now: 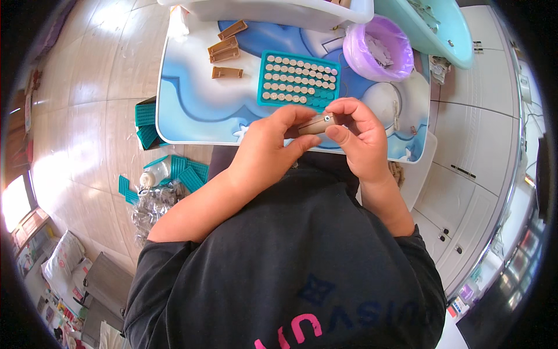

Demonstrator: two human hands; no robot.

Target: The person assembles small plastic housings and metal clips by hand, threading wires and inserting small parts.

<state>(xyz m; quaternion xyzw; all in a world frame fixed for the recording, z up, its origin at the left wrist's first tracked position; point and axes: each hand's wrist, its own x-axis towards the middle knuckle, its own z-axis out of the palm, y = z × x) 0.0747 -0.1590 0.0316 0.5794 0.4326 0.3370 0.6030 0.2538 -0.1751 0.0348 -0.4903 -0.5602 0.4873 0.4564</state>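
Just in front of the table's near edge, both hands hold one small brown plastic casing (317, 124), long and narrow with a small silvery spot at its right end. My left hand (270, 139) is closed on its left part, thumb below and fingers above. My right hand (361, 136) pinches the right end between thumb and fingers; what else sits under those fingertips is hidden. Right beyond the hands lies a teal tray (261, 81) with rows of round, pale, button-like pieces (290, 78). Several similar brown casings (227, 72) lie at the table's far left.
A purple bucket (354, 55) with pale scraps stands at the table's far right, beside a turquoise basin (459, 35). A white bin (279, 14) sits along the far edge. Teal trays (192, 179), a clear bottle (154, 174) and crumpled plastic (154, 209) lie on the floor at left.
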